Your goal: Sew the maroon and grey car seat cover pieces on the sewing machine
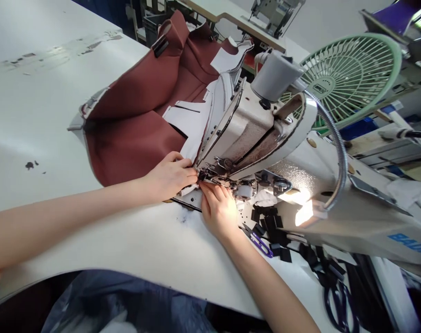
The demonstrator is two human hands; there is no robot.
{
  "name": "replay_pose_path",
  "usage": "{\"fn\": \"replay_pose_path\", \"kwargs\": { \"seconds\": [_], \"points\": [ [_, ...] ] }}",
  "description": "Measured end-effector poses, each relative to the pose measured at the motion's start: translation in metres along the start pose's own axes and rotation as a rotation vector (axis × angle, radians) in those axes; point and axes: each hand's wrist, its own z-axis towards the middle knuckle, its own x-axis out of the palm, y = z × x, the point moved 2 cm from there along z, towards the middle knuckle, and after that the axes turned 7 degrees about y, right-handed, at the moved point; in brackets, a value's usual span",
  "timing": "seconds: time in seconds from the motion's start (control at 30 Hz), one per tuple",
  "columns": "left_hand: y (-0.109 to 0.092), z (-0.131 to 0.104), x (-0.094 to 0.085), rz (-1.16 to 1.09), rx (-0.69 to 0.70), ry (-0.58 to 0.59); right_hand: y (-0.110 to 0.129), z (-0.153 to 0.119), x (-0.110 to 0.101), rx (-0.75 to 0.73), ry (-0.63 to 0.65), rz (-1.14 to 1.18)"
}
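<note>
- Bluish crumpled material (127,300) lies nearest, below the curved edge of the tabletop (144,245).
- Maroon padded piece (137,143), with white-backed edges (191,120), rests on the tabletop beyond the left hand (170,178), left of the sewing machine (317,171).
- Its long axis slants from near left to far right; its white edge runs down beside the machine head toward the fingertips.
- The left hand is nearer, bent fingers on that edge; whether they pinch it, I cannot tell.
- The right hand (219,208) lies just beside, fingers outstretched and together near the presser foot; what they press or hold is hidden.
- Blue lettering (409,245) on the machine starts "BAD", then is cut off by the frame.
- The green fan (356,74) bears a badge (323,87), too small to read.
</note>
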Motion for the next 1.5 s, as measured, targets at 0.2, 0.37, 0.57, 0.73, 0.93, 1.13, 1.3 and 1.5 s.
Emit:
{"fn": "replay_pose_path", "kwargs": {
  "seconds": [0.2, 0.37, 0.57, 0.73, 0.93, 1.13, 1.3, 1.5],
  "points": [
    [0.002, -0.029, -0.008, -0.072, -0.045, -0.071, -0.004, -0.008, -0.002, -0.061, -0.073, -0.022],
    [-0.001, -0.12, -0.02, -0.067, -0.143, -0.123, -0.003, -0.004, 0.0, -0.129, -0.051, -0.017],
    [-0.039, -0.216, -0.032, -0.082, -0.161, -0.042, 0.009, 0.003, -0.006, -0.292, 0.025, -0.05],
    [-0.038, -0.262, -0.083, -0.269, -0.12, 0.086, 0.068, 0.034, -0.043, -0.478, 0.009, -0.09],
    [0.052, -0.252, -0.081, -0.162, -0.436, 0.024, 0.18, 0.103, -0.062, -0.836, 0.359, -0.07],
    [0.054, -0.231, -0.017, -0.139, -0.36, 0.065, 0.195, 0.112, -0.05, -0.8, 0.659, -0.289],
    [0.046, -0.237, -0.013, -0.19, -0.36, 0.042, 0.174, 0.073, -0.066, -0.828, 0.617, -0.21],
    [0.049, -0.236, -0.011, -0.234, -0.355, 0.043, 0.16, 0.048, -0.059, -0.805, 0.624, -0.13]
  ]
}}
